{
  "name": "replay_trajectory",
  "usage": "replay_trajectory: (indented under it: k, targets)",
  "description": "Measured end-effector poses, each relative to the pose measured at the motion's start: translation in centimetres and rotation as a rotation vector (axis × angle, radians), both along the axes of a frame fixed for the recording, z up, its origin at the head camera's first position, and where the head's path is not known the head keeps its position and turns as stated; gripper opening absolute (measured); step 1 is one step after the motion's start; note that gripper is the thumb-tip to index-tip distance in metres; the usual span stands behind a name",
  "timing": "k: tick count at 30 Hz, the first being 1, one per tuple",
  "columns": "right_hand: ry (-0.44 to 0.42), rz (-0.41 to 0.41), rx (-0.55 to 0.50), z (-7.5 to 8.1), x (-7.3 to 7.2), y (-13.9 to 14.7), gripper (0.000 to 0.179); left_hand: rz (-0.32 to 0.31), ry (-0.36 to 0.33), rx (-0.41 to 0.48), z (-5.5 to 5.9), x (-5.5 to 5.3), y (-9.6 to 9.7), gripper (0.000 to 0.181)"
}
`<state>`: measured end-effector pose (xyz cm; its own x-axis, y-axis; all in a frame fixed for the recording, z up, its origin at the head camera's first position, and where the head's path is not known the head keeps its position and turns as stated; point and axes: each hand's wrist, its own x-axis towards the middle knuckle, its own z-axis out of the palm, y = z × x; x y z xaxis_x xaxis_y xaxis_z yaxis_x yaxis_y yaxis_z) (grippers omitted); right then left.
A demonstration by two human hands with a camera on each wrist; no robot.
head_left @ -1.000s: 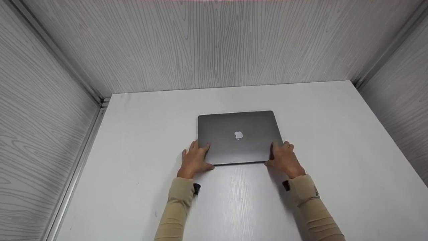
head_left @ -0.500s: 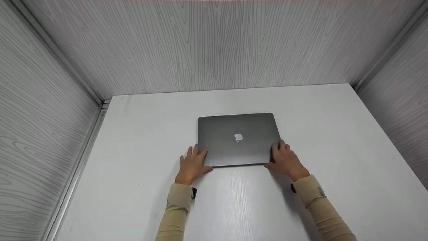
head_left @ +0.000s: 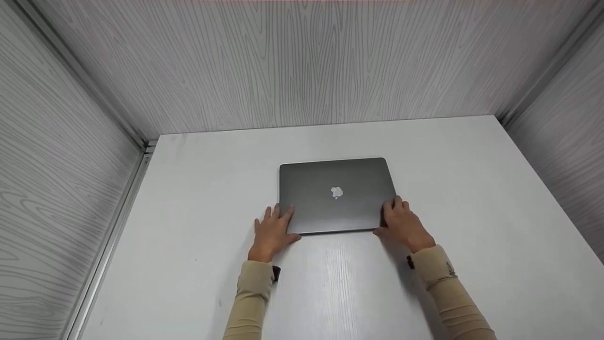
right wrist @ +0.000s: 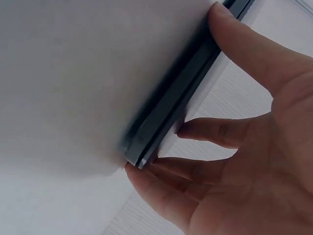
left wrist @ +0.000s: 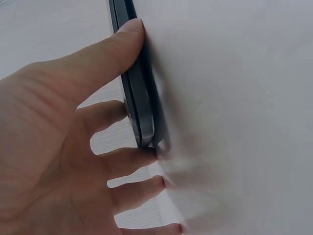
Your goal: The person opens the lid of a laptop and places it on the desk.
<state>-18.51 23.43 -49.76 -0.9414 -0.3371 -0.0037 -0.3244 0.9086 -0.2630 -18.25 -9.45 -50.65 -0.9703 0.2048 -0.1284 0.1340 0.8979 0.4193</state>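
Note:
A closed dark grey laptop (head_left: pixel 316 179) with a pale apple logo lies flat on the white table (head_left: pixel 198 198). At its near left corner my left hand (head_left: pixel 271 233) is spread, thumb against the front edge, index fingertip on the lid, the other fingers straight beside the left edge. My right hand (head_left: pixel 405 226) holds the near right corner: its thumb is at the front edge, the index finger bends onto the lid, and other fingers lie along the right side. In the wrist views the laptop's thin edge (left wrist: pixel 141 98) shows between thumb and fingers of each hand.
A grey wood-grain panel (head_left: pixel 302 61) rises behind the table, with similar side panels at left (head_left: pixel 61 189) and right (head_left: pixel 566 123). A metal rail (head_left: pixel 111 236) runs along the left panel's foot. Dark bands (head_left: pixel 276 273) show at the sleeve cuffs.
My left fingers have straightened and spread, and the hand has slid slightly left. My right wrist has shifted a little right. The laptop stays in place on the table, with only a slight view shift.

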Motion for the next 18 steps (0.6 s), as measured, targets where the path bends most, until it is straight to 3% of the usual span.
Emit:
replay_trajectory:
  k: [10,14,18]
  targets:
    - [0.052,0.026,0.027,0.0,-0.2,-0.1,0.071,-0.020,-0.012,-0.040,0.3,0.0,-0.4,0.078]
    - [0.078,0.084,0.081,0.0,-0.4,-0.6,0.076,-0.026,-0.034,-0.080,0.4,0.4,-0.6,0.082]
    - [0.085,0.148,0.096,0.0,-0.8,-1.6,0.077,-0.012,-0.056,-0.054,0.2,0.7,-0.7,0.085]
